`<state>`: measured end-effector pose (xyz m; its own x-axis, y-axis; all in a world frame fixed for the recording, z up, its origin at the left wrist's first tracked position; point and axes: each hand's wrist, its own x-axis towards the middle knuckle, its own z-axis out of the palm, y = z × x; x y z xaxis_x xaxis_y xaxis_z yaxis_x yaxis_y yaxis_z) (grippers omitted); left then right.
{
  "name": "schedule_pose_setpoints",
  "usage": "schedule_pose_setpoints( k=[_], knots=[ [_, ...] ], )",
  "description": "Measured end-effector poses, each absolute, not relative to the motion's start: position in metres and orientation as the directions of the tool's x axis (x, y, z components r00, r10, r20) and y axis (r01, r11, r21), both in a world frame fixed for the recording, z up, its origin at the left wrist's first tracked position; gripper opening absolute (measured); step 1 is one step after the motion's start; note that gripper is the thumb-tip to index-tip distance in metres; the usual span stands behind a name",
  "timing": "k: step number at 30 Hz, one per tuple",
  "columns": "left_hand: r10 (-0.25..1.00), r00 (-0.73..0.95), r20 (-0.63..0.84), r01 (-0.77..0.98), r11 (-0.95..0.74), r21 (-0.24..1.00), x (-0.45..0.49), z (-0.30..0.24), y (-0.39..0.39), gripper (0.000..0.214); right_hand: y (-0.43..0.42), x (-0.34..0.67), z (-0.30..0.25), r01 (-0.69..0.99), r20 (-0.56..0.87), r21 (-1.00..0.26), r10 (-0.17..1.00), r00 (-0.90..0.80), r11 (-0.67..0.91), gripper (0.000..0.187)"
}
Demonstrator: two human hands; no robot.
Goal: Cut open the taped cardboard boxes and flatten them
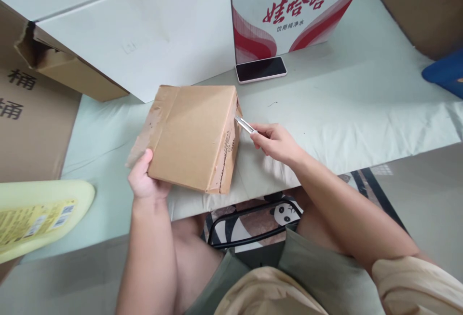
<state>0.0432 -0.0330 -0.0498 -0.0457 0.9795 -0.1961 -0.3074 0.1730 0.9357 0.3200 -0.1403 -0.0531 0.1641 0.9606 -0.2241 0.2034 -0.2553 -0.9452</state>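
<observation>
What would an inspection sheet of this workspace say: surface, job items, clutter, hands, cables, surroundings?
Surface: pale green cloth, wrinkled along the near edge.
Job's things: brown cardboard box with tape on its right side; silver utility knife, its tip at that side.
Clutter: smartphone, screen dark, in front of a Wahaha drinking-water carton; large white box beside the carton; pale yellow bottle at the left.
Hands: left hand grips the cardboard box's near left corner; right hand holds the knife.
Cables: nothing seen.
Surroundings: brown carton with black characters at far left; blue object, cut off by the right edge, unidentifiable.
</observation>
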Motion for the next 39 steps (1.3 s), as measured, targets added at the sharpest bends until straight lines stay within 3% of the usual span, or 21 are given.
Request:
schedule_pose_setpoints(
  k=[6,13,24,39],
  knots=[
    [0.988,-0.099,-0.115,-0.334,0.076,0.940,0.047,-0.054,-0.029,0.030,-0.141,0.321,-0.056,0.166,-0.218,-0.954,0.959,0.182,-0.249,0.054],
    [0.977,-0.143,-0.157,-0.337,0.101,0.936,0.051,-0.050,-0.029,0.034,-0.141,0.321,-0.051,0.160,-0.207,-0.958,0.960,0.189,-0.238,0.054],
    [0.975,-0.214,-0.057,-0.295,-0.009,0.956,0.050,-0.058,-0.030,0.033,-0.157,0.293,-0.039,0.347,-0.171,-0.899,0.943,0.284,-0.268,0.041],
    [0.973,-0.231,-0.013,-0.289,-0.056,0.956,0.057,-0.060,-0.033,0.028,-0.160,0.268,-0.047,0.218,-0.280,-0.916,0.927,0.251,-0.336,0.030]
  ],
)
